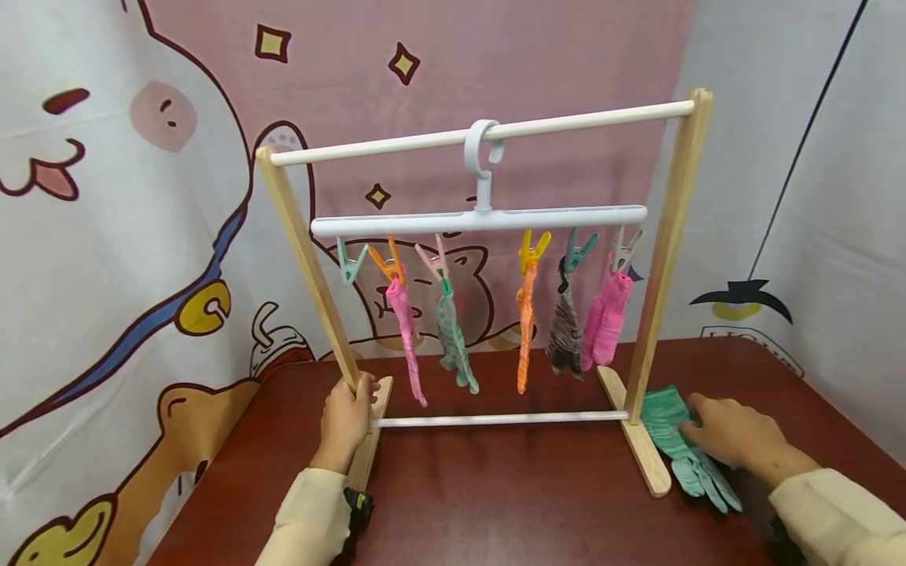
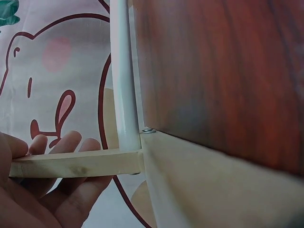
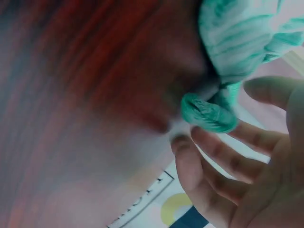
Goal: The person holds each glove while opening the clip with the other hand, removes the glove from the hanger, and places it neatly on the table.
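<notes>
A wooden drying rack with a white top bar (image 1: 587, 120) stands on the table. My left hand (image 1: 345, 413) grips the lower part of its left post (image 1: 311, 271); in the left wrist view the fingers (image 2: 71, 140) curl round the wood. A mint-green glove (image 1: 665, 424) lies beside the rack's right foot (image 1: 647, 460). Over the glove's right edge is my right hand (image 1: 739, 440), its fingers loosely bent. In the right wrist view, the glove's cuff (image 3: 237, 42) and a rounded glove part (image 3: 209, 114) sit between thumb and fingers, with no firm pinch seen.
A white hanger (image 1: 396, 226) hooks over the top bar. From its clips hang a pink item (image 1: 403, 330), a green glove (image 1: 453, 334), an orange item (image 1: 525, 330), a dark grey item (image 1: 565, 330) and another pink item (image 1: 609, 322). The leftmost clip (image 1: 349, 263) holds nothing.
</notes>
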The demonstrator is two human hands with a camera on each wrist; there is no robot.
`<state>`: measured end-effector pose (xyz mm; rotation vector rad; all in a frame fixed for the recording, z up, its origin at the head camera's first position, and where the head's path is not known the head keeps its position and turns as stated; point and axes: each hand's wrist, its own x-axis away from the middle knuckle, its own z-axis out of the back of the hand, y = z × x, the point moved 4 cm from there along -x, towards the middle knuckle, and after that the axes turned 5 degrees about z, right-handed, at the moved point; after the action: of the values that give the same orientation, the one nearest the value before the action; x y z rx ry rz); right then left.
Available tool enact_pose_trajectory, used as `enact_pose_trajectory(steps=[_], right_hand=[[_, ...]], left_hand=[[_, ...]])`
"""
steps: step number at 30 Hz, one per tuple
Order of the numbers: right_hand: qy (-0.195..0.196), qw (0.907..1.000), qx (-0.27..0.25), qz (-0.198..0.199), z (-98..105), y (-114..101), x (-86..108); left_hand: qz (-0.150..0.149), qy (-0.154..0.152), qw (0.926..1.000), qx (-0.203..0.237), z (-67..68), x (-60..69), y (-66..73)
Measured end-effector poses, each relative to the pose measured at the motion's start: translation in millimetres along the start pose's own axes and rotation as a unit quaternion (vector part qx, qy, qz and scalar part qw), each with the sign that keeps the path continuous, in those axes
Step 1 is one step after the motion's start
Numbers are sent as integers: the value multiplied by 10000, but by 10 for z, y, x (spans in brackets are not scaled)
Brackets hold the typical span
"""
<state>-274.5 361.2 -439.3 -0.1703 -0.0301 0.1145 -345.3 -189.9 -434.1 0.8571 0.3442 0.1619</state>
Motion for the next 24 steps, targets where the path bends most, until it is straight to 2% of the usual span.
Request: enact_pose_trajectory(steps=[3,6,8,10,13,16,24], right_hand=[[620,9981,34,59,99,-96,45],[1516,9882,-133,176,219,-255,119],[2143,9756,-296,365,295,-387,179],[2781,9577,-396,625,370,-534,247],[3454,9319,-515,980,452,-743,342],[3795,9140,-703,1251,482,-913,420],[4019,8857,-1532,1746,479,-1290,535]], left_hand=[[16,13,10000,7,8,-8,10],[50,-51,10000,20,12,-10,16],[65,-99,9999,23,15,-6,16],[75,-107,9999,31,18,-5,18],[31,-64,10000,64,20,-10,30],[4,-59,10000,52,13,-7,30],[9,-77,10000,35,0,11,5]])
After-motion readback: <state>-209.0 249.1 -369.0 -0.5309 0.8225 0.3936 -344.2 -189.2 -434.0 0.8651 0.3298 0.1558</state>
